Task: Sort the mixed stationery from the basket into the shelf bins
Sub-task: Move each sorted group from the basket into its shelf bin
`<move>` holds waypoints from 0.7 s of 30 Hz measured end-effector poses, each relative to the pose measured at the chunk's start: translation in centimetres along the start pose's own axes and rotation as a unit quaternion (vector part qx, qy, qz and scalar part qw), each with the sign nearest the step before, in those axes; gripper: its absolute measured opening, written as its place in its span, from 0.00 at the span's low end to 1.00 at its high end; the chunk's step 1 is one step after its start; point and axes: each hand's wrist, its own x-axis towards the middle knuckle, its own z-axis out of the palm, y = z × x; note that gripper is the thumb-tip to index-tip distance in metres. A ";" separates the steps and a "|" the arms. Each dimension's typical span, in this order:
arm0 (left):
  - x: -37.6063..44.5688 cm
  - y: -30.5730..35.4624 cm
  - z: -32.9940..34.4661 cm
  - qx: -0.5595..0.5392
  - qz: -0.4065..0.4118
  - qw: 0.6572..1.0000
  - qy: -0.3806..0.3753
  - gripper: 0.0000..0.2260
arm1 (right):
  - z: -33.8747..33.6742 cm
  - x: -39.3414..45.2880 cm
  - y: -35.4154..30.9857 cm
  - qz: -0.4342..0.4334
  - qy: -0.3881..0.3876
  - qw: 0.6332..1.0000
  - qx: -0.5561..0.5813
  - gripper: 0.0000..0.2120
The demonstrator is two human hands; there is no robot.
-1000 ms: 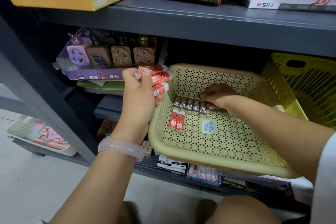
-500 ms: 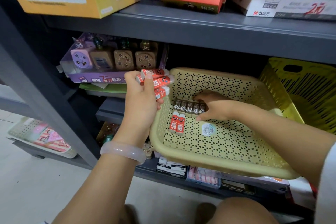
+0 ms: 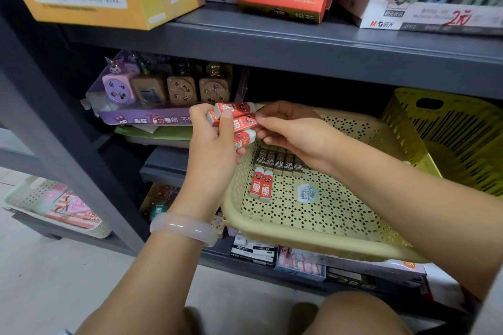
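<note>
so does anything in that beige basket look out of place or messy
Mostly tidy: the brown 2B erasers stand in a neat row, with two red erasers paired beside them. The one oddity is a loose round sticker lying alone on the beige basket floor.

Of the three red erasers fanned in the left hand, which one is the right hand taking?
The middle eraser: the right hand has its fingertips on that one's end. The top eraser and bottom eraser are held by the left hand only.
</note>
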 end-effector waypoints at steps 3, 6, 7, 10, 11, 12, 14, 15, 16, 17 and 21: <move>0.0 0.0 -0.2 -0.001 0.008 1.000 0.007 0.05 | -0.6 0.2 0.0 -0.006 0.059 0.996 0.063 0.09; 0.1 0.0 -0.4 0.010 0.012 0.999 0.030 0.06 | -2.6 0.1 0.0 0.034 0.129 0.989 0.066 0.08; 0.2 0.0 -0.5 0.011 0.011 0.999 0.031 0.06 | -3.2 -0.1 0.4 0.058 0.142 0.988 0.022 0.07; 0.2 0.0 -0.5 0.014 0.007 1.000 0.022 0.05 | -3.3 -1.3 2.1 0.177 0.082 0.962 -0.190 0.07; 0.2 0.0 -0.5 0.014 0.008 1.000 0.020 0.05 | -3.0 -1.6 2.6 0.206 0.051 0.949 -0.234 0.05; 0.2 0.0 -0.5 0.014 0.008 1.000 0.019 0.05 | -2.6 -1.9 3.0 0.220 0.034 0.941 -0.256 0.04; 0.2 0.0 -0.5 0.013 0.006 1.000 0.020 0.05 | -2.0 -1.9 3.5 0.220 0.036 0.937 -0.268 0.02; 0.2 0.1 -0.5 0.013 0.004 1.000 0.019 0.05 | -1.9 -1.8 3.6 0.218 0.041 0.937 -0.269 0.03; 0.2 0.1 -0.5 0.013 0.003 1.000 0.018 0.05 | -1.9 -1.8 3.7 0.217 0.044 0.937 -0.272 0.04; 0.2 0.1 -0.5 0.014 0.002 1.000 0.017 0.05 | -2.0 -1.8 3.8 0.214 0.042 0.934 -0.282 0.05; 0.2 0.2 -0.7 0.013 0.003 1.000 0.017 0.05 | -2.6 -2.3 3.5 0.149 -0.018 0.906 -0.395 0.07</move>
